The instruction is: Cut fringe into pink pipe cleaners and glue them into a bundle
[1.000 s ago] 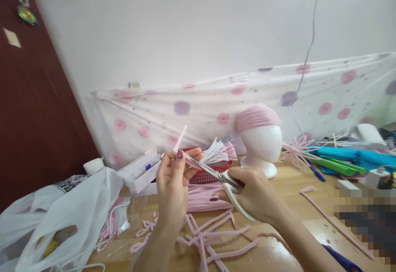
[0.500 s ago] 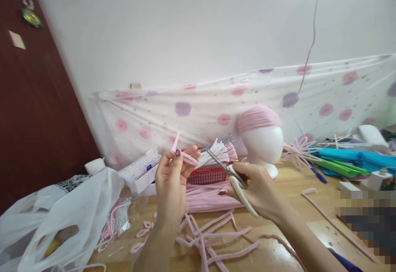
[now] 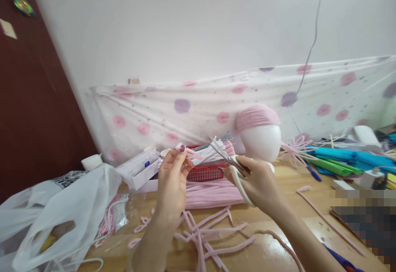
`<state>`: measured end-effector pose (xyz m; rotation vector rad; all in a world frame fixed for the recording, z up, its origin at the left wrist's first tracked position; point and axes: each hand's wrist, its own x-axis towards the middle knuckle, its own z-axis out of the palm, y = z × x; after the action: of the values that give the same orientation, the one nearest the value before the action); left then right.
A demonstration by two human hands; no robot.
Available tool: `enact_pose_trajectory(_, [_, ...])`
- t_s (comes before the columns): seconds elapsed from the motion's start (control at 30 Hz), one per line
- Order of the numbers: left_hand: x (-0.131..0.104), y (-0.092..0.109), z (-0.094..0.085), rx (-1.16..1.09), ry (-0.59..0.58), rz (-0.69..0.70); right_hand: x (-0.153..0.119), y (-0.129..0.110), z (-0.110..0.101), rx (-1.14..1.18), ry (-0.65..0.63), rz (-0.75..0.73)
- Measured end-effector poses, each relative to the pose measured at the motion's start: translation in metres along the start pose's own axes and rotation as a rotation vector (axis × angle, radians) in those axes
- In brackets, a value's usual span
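My left hand (image 3: 173,177) is raised over the table, thumb and fingers pinched on a short folded pink pipe cleaner (image 3: 194,154). To its right, my right hand (image 3: 258,181) grips white-handled scissors (image 3: 228,158) by the loops. The blades point up and left, apart from the pipe cleaner. Below both hands lies a thick bundle of pink pipe cleaners (image 3: 213,194), with several loose ones (image 3: 229,253) in front. Small pink loops (image 3: 142,225) lie left of my left forearm.
A red basket (image 3: 206,173) holds white, pink and silver stems. Behind my right hand stands a white foam head (image 3: 261,140) with a pink wrap. Plastic bags (image 3: 68,206) and a white box (image 3: 139,172) sit left; blue and green bundles (image 3: 343,158) lie right.
The scissors have moved slightly up and away from the pipe cleaner, and the right fingers have drawn in at the handles. The pipe cleaner's upright end no longer stands above my left thumb.
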<state>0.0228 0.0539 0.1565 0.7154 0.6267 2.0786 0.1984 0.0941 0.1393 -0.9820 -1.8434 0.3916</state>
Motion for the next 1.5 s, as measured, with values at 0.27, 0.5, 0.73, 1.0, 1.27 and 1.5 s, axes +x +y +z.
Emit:
enact_pose_trajectory(0.27, [-0.004, -0.003, 0.001, 0.072, -0.046, -0.076, 0.000, -0.006, 0.002, 0.510, -0.175, 0.200])
enact_pose_trajectory(0.5, [-0.015, -0.014, 0.001, 0.156, -0.096, -0.071, -0.004, -0.018, 0.005, 0.636, -0.068, 0.238])
enact_pose_trajectory(0.73, [-0.010, -0.010, -0.005, 0.522, -0.181, 0.039, -0.003, -0.018, 0.002, 0.593, 0.028, 0.211])
enact_pose_trajectory(1.0, [0.002, 0.010, -0.013, 1.003, -0.705, 0.043, -0.004, -0.015, -0.005, 0.492, -0.187, 0.088])
enact_pose_trajectory(1.27, [-0.012, 0.010, -0.002, 0.566, -0.563, -0.212, -0.003, -0.005, 0.000, 0.204, 0.206, -0.081])
enact_pose_trajectory(1.5, [-0.020, 0.004, 0.006, 0.311, -0.364, -0.161, -0.002, 0.003, 0.010, -0.144, 0.278, -0.359])
